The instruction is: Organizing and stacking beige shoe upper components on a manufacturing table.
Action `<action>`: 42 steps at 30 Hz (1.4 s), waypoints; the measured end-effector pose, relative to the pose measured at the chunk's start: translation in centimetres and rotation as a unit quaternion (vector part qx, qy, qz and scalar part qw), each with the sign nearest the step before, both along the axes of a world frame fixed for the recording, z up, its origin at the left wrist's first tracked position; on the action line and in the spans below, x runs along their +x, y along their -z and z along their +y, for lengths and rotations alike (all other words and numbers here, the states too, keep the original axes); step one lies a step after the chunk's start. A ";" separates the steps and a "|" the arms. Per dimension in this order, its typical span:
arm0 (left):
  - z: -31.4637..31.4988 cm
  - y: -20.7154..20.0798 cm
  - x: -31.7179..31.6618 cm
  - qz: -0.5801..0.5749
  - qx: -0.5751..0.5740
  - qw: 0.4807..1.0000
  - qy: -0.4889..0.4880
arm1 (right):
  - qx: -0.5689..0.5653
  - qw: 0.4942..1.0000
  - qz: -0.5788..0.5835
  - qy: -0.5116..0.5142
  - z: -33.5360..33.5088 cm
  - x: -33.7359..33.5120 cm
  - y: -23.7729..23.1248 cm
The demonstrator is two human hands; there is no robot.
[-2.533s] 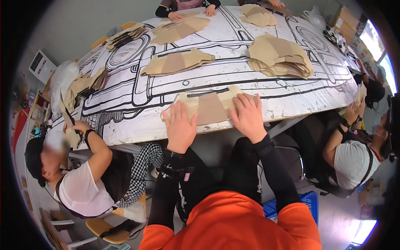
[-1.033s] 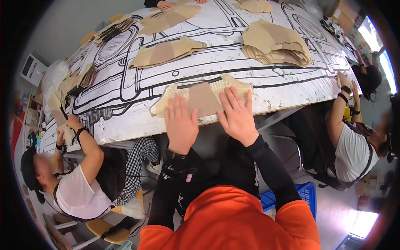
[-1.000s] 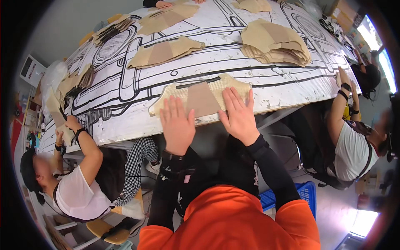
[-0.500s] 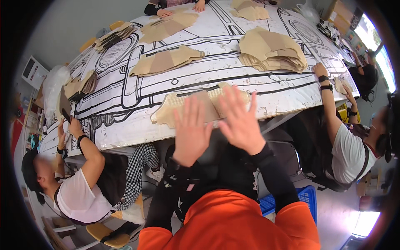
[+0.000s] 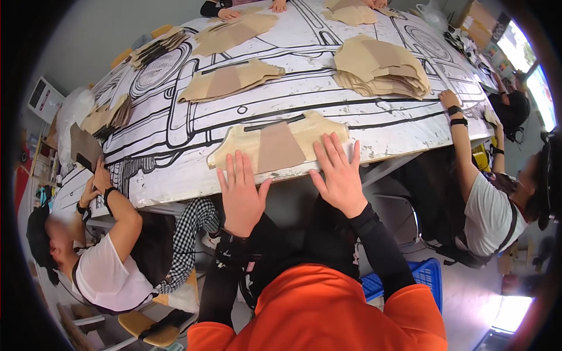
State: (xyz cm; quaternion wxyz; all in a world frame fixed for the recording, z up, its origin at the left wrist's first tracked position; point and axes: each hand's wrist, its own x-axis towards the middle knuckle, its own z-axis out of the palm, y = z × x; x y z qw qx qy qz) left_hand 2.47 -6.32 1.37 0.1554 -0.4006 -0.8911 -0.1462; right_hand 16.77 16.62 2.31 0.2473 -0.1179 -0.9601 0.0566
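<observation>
A flat beige mesh fabric piece (image 5: 281, 143) lies at the table's near edge, with a brown wedge-shaped panel in its middle and a black strip along its far side. On its near left part rests my left hand (image 5: 243, 196), open, fingers spread and pointing away from me. My right hand (image 5: 339, 175) lies open on the near right part, fingertips on the mesh. Beyond it sits a small stack of similar beige and brown pieces (image 5: 231, 80). Farther right is a taller stack of such pieces (image 5: 381, 67).
The table (image 5: 170, 190) is covered in white sheeting with black line drawings. Co-workers sit close on both sides; the left one holds a brown piece (image 5: 86, 147). Another person's hands (image 5: 229, 13) rest at the far side. A blue basket (image 5: 430, 275) stands on the floor at my right.
My hands have moved apart and down onto the near part of the mesh piece, uncovering its brown panel. The left co-worker's brown piece has turned its broad side into view.
</observation>
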 end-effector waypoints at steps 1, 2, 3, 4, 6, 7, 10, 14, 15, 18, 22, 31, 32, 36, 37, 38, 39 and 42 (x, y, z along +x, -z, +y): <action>-0.3 -0.1 -0.1 0.007 -0.009 1.000 0.003 | 0.002 1.000 0.000 0.001 0.6 0.2 -0.1; -0.5 -0.2 -0.1 0.015 -0.018 1.000 0.006 | 0.003 1.000 -0.018 0.001 1.3 0.5 -0.2; -0.5 -0.4 -0.2 0.017 -0.016 1.000 0.006 | 0.006 0.999 -0.035 0.000 2.0 0.7 -0.3; -0.5 -0.6 -0.3 -0.009 -0.021 1.000 0.010 | 0.008 0.999 -0.033 0.000 2.6 1.0 -0.4; -0.3 -1.3 -0.3 -0.031 -0.025 0.999 0.010 | 0.042 0.996 -0.024 0.068 3.3 1.1 -1.0; 0.2 -1.6 0.0 -0.011 -0.011 1.000 0.011 | 0.033 0.997 -0.005 0.072 3.3 1.0 -1.4; 2.8 -3.3 1.2 0.008 0.011 0.999 0.043 | 0.011 1.000 -0.018 -0.009 0.4 0.5 -3.4; 4.5 -1.2 1.6 -0.031 -0.010 0.993 0.114 | 0.004 0.999 -0.034 -0.026 -1.9 -1.4 0.2; 4.0 -0.7 1.5 -0.045 0.025 0.995 0.084 | 0.002 0.999 -0.038 -0.026 -2.1 -1.4 0.4; 2.4 -0.1 0.8 -0.055 0.058 0.996 0.044 | -0.057 0.998 -0.018 -0.023 -1.8 -1.5 0.4; 1.9 -0.3 0.7 -0.045 0.026 0.998 0.041 | -0.041 0.999 -0.017 0.008 -1.6 -1.3 0.1; 1.3 -0.5 0.3 -0.023 0.027 0.999 -0.008 | -0.057 0.996 -0.003 0.063 -0.4 -1.5 0.2; 1.2 -0.7 0.2 -0.036 -0.003 0.999 -0.023 | -0.049 0.996 -0.010 0.077 -0.2 -1.3 0.2; 0.3 -0.3 -0.7 -0.018 -0.032 0.998 -0.049 | -0.050 0.994 -0.005 0.093 0.8 -0.6 0.6; -0.1 0.0 -1.1 -0.022 -0.017 0.999 -0.037 | -0.056 0.995 0.003 0.086 0.9 -0.4 0.4; -0.4 0.5 -1.0 -0.012 -0.010 0.999 -0.036 | -0.050 0.995 0.015 0.087 0.8 -0.3 0.3; -0.4 0.4 -0.8 -0.006 -0.013 0.999 -0.036 | -0.062 0.994 -0.015 0.083 0.7 -0.3 -0.2; 0.6 -0.6 -1.2 -0.019 -0.036 0.998 -0.041 | -0.100 0.989 -0.083 0.069 1.2 -1.4 -1.9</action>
